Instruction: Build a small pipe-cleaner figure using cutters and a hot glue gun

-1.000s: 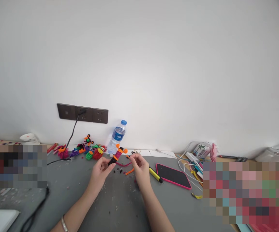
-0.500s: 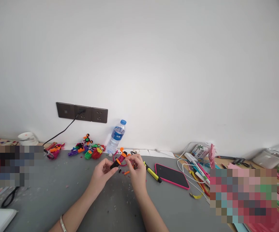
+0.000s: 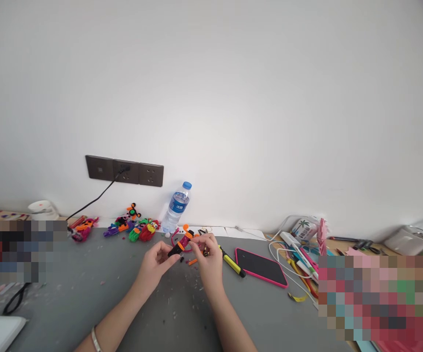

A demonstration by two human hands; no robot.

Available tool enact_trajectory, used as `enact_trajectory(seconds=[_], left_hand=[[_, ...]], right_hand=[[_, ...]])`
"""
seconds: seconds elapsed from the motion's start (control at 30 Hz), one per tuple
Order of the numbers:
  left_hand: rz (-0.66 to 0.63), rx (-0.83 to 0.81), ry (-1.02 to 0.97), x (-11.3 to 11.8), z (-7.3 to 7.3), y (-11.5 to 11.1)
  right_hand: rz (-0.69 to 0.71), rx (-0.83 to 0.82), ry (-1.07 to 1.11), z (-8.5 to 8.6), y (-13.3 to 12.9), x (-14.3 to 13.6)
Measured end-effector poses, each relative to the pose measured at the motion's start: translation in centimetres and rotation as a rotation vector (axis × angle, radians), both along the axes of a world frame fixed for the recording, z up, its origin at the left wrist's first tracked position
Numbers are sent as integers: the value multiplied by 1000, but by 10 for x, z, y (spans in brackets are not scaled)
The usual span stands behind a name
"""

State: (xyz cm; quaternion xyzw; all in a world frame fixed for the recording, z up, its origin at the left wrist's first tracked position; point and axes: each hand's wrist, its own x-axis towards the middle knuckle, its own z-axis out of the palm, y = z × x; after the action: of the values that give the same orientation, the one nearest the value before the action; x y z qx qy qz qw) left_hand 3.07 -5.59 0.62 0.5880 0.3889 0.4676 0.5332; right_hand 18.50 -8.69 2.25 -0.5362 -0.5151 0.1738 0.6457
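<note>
Wearing a narrow silvery bangle (image 3: pixel 96 338) on the left forearm (image 3: pixel 123 313), pretty far back from the left hand (image 3: pixel 156 264). Looks smooth, kinda shiny, super plain. Otherwise going bare on the slim right forearm (image 3: pixel 227 313) and right hand (image 3: pixel 209 259).

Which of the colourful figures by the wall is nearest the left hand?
The red figure with the yellow patch, at the row's right end, closest to the left hand; the green, purple and pink shapes lie farther left.

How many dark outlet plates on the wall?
3, side by side on the wall: left plate, middle plate with a black cable plugged in, right plate. None looks hidden.
</note>
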Motion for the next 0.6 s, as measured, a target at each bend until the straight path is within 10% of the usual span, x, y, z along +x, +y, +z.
enact_trajectory(seconds=[0.6], left_hand=[[22, -29, 17, 1, 10, -4]], right_hand=[[17, 15, 6, 6, -2, 2]])
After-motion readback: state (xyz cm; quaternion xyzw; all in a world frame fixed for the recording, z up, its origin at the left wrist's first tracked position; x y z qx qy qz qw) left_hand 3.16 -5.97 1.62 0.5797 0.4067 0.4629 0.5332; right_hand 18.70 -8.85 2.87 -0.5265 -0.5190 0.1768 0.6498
